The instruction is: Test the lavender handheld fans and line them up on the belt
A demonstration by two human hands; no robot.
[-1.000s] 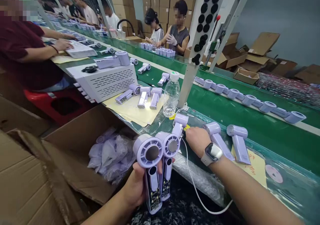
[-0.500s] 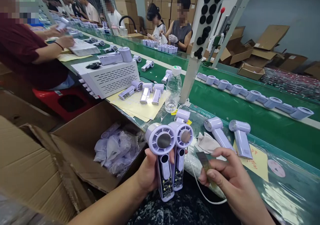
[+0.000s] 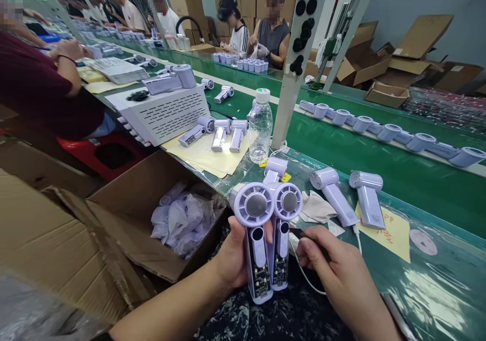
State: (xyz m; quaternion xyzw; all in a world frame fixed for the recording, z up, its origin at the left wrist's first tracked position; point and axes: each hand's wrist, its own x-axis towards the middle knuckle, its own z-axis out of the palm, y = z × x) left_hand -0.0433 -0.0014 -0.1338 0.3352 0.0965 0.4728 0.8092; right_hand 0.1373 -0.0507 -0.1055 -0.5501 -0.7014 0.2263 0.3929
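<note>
**Two lilac plastic handheld fans (image 3: 255, 204) in the left hand (image 3: 232, 255), a thin dark flat tool (image 3: 296, 232) in the right (image 3: 334, 262)**

The fans stand side by side, circuit boards exposed, on the near side of the clear plastic bottle (image 3: 260, 131). The left hand grips their handles; the right pinches the tool, its tip at the right-hand fan, contact unclear. Right of the bottle and nearer lies a crumpled beige cloth (image 3: 318, 207); left of it, pale yellow paper sheets (image 3: 214, 165).
</note>
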